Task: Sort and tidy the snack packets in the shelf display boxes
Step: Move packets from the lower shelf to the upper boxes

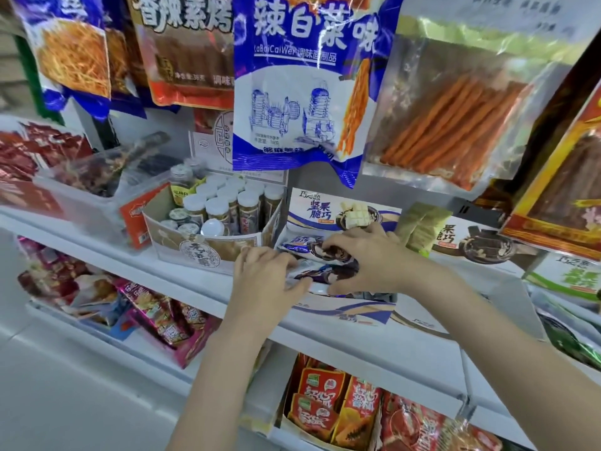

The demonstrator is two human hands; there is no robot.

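A white and blue display box (341, 312) stands on the middle shelf and holds several blue-and-brown snack packets (305, 247). My left hand (266, 278) grips the left end of the front packets at the box's near edge. My right hand (367, 255) reaches in from the right, fingers curled over the same packets. The hands hide most of the box's inside.
A cardboard box of white-capped jars (224, 206) stands just left. A similar brown-printed box (468, 242) stands to the right. Large hanging snack bags (302, 79) dangle low above the shelf. Red packets (328, 398) fill boxes on the shelf below.
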